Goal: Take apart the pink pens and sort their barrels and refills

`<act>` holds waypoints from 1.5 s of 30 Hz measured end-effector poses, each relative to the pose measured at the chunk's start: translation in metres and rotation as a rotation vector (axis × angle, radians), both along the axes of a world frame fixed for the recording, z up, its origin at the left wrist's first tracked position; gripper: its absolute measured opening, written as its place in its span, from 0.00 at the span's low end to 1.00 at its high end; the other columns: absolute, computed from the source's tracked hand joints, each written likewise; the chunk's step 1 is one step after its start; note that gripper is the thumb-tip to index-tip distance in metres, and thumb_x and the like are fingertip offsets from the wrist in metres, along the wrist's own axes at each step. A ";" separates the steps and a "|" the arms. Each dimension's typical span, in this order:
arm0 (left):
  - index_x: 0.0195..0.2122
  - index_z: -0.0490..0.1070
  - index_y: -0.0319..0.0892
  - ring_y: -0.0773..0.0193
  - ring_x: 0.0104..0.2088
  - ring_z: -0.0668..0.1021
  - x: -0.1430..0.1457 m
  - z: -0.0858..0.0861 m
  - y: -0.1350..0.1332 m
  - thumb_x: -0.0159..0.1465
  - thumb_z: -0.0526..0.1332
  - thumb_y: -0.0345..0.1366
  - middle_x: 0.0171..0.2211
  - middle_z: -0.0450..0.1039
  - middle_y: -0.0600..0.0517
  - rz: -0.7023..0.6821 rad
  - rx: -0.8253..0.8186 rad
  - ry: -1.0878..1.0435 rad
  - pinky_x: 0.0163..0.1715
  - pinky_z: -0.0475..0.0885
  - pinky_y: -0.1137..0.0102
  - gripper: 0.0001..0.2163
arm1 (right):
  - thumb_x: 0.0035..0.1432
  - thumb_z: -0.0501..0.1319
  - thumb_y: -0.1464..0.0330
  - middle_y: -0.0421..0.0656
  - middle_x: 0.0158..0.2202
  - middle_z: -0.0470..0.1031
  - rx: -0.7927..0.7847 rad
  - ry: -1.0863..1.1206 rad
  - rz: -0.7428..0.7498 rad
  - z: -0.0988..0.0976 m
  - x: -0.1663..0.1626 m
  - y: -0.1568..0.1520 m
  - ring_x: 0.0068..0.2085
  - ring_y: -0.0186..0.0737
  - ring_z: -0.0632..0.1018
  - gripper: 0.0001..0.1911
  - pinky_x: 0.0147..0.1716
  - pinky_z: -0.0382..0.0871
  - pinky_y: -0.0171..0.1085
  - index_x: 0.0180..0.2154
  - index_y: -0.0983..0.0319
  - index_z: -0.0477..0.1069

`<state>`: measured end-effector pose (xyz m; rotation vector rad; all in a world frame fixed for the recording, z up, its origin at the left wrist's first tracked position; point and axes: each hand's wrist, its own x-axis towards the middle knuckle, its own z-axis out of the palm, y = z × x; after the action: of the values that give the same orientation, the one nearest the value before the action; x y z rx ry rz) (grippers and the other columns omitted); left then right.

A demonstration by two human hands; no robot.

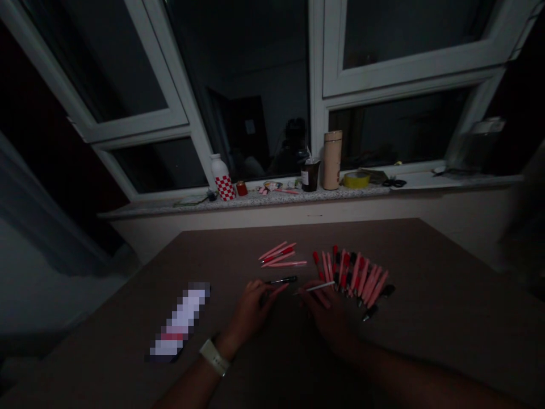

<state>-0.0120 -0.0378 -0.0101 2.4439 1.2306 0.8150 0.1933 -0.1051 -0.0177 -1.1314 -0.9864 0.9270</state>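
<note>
In dim light, my left hand pinches a pink pen barrel on the brown table; a watch sits on that wrist. Just beyond its fingers lies a black pen part. My right hand is closed on a thin white pen refill that points up and to the right. A row of several pink and red pens lies fanned out just right of the right hand. A smaller bunch of pink pens lies farther back.
A blurred-out flat item lies on the table to the left. The windowsill carries a red-checked white bottle, a dark cup, a tall beige flask, a yellow tape roll and scissors.
</note>
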 end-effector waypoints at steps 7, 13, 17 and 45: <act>0.43 0.76 0.44 0.58 0.41 0.73 0.001 0.002 0.001 0.68 0.58 0.42 0.39 0.74 0.47 -0.021 -0.028 0.009 0.40 0.67 0.64 0.11 | 0.53 0.66 0.56 0.40 0.28 0.76 0.011 0.017 -0.015 -0.002 0.001 0.002 0.30 0.44 0.78 0.12 0.28 0.69 0.39 0.32 0.57 0.73; 0.42 0.75 0.42 0.59 0.37 0.73 0.003 0.006 0.000 0.68 0.57 0.44 0.35 0.73 0.48 0.045 -0.047 -0.038 0.38 0.67 0.65 0.13 | 0.53 0.65 0.55 0.40 0.25 0.75 0.010 0.013 -0.007 0.005 0.001 -0.001 0.27 0.45 0.77 0.12 0.23 0.67 0.39 0.32 0.57 0.72; 0.37 0.74 0.41 0.61 0.34 0.74 0.005 0.013 0.000 0.66 0.59 0.45 0.35 0.75 0.48 0.118 -0.088 -0.264 0.35 0.68 0.67 0.12 | 0.52 0.66 0.55 0.40 0.27 0.77 -0.001 0.068 -0.004 0.006 0.001 -0.001 0.27 0.45 0.77 0.13 0.23 0.67 0.39 0.33 0.56 0.72; 0.47 0.72 0.42 0.58 0.45 0.77 -0.002 0.028 -0.006 0.71 0.50 0.47 0.43 0.77 0.47 0.155 -0.198 -0.334 0.47 0.71 0.64 0.17 | 0.54 0.64 0.51 0.36 0.24 0.70 -0.012 0.052 0.055 0.007 0.001 -0.002 0.22 0.38 0.71 0.16 0.21 0.62 0.35 0.34 0.57 0.70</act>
<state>-0.0137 -0.0436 0.0181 1.9787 1.3100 1.0390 0.1941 -0.1068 -0.0105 -1.0893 -0.9747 1.0035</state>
